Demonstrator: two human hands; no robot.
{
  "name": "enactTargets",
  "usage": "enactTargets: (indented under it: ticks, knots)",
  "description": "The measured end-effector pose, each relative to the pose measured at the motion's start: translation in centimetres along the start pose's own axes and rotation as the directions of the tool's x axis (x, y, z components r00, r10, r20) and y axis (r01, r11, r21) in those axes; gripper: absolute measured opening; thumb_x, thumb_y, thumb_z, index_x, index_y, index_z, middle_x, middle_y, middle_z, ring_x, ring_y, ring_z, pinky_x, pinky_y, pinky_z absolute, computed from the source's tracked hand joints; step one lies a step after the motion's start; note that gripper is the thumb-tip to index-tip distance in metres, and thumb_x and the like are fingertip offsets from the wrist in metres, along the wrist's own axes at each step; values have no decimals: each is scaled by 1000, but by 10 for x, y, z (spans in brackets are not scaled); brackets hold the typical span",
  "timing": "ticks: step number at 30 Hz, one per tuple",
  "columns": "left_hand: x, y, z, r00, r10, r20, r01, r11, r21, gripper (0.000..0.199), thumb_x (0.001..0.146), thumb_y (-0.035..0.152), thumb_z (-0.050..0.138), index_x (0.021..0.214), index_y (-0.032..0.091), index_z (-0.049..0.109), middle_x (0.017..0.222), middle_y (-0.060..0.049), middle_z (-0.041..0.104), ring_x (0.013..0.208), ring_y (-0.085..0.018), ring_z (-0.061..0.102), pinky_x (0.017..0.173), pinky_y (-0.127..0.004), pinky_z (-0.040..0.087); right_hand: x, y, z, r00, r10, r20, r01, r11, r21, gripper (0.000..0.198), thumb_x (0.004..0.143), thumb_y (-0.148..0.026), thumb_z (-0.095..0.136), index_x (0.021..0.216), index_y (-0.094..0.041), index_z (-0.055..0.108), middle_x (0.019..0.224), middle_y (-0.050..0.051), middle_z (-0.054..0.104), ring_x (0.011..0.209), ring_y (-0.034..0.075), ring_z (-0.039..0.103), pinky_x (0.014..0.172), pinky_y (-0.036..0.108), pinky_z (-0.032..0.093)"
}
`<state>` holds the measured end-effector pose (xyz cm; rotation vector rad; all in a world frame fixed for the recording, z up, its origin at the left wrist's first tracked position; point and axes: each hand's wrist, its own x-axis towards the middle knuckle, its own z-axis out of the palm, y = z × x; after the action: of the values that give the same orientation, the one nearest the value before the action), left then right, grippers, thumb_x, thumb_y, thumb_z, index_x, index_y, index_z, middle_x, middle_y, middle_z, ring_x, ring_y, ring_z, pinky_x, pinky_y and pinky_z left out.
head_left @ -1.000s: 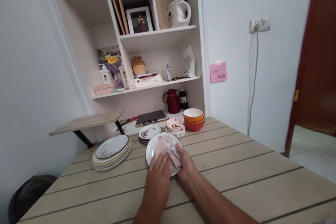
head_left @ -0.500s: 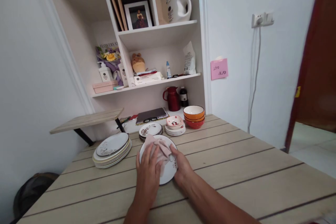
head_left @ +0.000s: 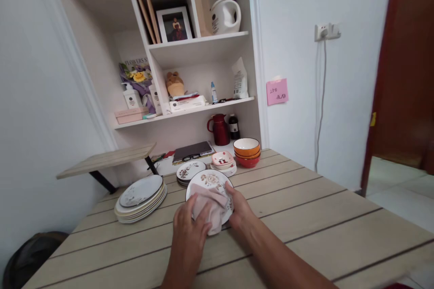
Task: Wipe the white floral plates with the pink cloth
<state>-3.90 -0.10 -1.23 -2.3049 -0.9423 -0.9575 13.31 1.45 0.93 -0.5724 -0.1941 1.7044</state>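
A white plate with a dark rim and brown flower print is held tilted above the table, its face toward me. My right hand grips the plate's right edge, thumb on the face and fingers behind. On the lower left of the plate lies a pale pink cloth, bunched, with one corner hanging over the rim. My left hand has its fingers closed on the cloth, pressing it to the plate. Just behind stands a stack of small flowered plates.
Larger stacked plates stand at the left under a small raised shelf. Behind the held plate are small square dishes and stacked orange and red bowls. A red jug stands at the back of the slatted table.
The cloth and my left hand have slid down the plate, uncovering the flower print at its top. The plate is tipped more toward me. The view has shifted slightly.
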Motion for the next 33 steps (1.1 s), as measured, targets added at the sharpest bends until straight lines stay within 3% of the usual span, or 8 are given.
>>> enactTargets:
  ticks: [6, 12, 17, 22, 25, 28, 31, 33]
  knots:
    - [4, 0, -5, 976, 167, 143, -163, 986, -38, 50, 88, 13, 50, 129, 41, 53, 130, 1, 62, 124, -21, 52, 108, -49, 31, -3, 11, 2, 999, 13, -52, -20, 992, -123, 43, 84, -43, 59, 107, -6, 63, 80, 14, 75, 69, 25, 71, 73, 38, 54]
    - [6, 3, -1, 998, 0, 68, -5, 998, 65, 40, 90, 17, 45, 124, 37, 57, 131, 1, 61, 125, -24, 51, 115, -57, 13, -10, 32, 10, 1000, 14, 17, -12, 993, -121, 36, 84, -38, 62, 106, -10, 65, 73, 8, 75, 57, 18, 67, 55, 26, 50]
    - [5, 3, 2, 995, -96, -18, 98, 983, 154, 34, 92, 22, 46, 122, 29, 58, 124, -4, 66, 113, -26, 59, 111, -59, 21, -7, 27, 11, 998, 42, 38, -41, 998, -42, 44, 89, -44, 51, 108, -6, 65, 77, 12, 75, 67, 22, 70, 68, 33, 53]
    - [1, 7, 8, 1000, -11, -29, 13, 997, 79, 27, 90, 22, 51, 114, 26, 64, 115, -4, 70, 104, -22, 63, 106, -47, 33, -6, 8, 6, 998, -4, 70, 4, 1000, -8, 56, 90, -50, 46, 114, -3, 62, 89, 17, 75, 83, 28, 71, 83, 40, 52]
    - [1, 11, 12, 996, 87, -8, -86, 995, 57, 32, 90, 20, 49, 120, 25, 61, 120, -3, 68, 111, -19, 61, 102, -41, 37, -9, 8, 5, 999, -3, 32, 4, 999, -38, 55, 87, -53, 50, 107, -4, 65, 84, 17, 75, 75, 27, 71, 75, 39, 54]
    - [2, 13, 10, 993, 116, 14, -117, 991, 57, 38, 90, 16, 46, 124, 27, 58, 129, -2, 63, 120, -19, 55, 106, -42, 34, -13, 20, 9, 998, 25, -56, -30, 995, -97, 47, 84, -50, 57, 100, -7, 68, 71, 11, 74, 57, 21, 67, 59, 32, 52]
    - [4, 12, 5, 1000, 14, 22, -16, 995, 96, 39, 90, 15, 44, 125, 28, 58, 131, -4, 61, 122, -22, 53, 111, -51, 24, -14, 32, 15, 998, 47, -49, -51, 995, -89, 37, 85, -43, 60, 98, -9, 68, 68, 7, 74, 50, 16, 64, 51, 25, 48]
    - [5, 11, 2, 997, -82, 7, 80, 986, 145, 38, 91, 19, 43, 127, 25, 56, 129, -6, 62, 122, -26, 53, 110, -58, 20, -13, 36, 17, 999, 39, -13, -40, 998, -44, 35, 86, -40, 58, 101, -10, 67, 74, 8, 75, 55, 16, 66, 53, 24, 49]
